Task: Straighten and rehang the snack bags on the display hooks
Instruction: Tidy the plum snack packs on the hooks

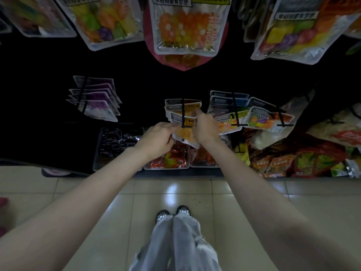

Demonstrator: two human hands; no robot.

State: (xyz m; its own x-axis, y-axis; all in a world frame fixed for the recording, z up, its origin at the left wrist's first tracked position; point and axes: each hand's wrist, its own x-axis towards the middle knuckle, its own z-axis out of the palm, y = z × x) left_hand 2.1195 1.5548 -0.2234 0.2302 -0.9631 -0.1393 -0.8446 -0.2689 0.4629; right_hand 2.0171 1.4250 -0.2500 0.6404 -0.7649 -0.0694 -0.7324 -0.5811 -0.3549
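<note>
A yellow-and-white snack bag [184, 134] with orange contents hangs at the front of a black display hook [183, 114] in the middle row. My left hand [160, 133] grips the bag's left side. My right hand [205, 126] pinches its upper right edge beside the hook. Two more bags of the same kind [175, 106] sit behind it on that hook. Both hands partly hide the front bag.
Purple bags [95, 98] hang on a hook to the left, blue and mixed-colour bags [230, 108] on hooks to the right. Large bags [187, 26] hang overhead. Trays of red packets [172, 159] line the bottom shelf. Tiled floor [172, 192] lies below.
</note>
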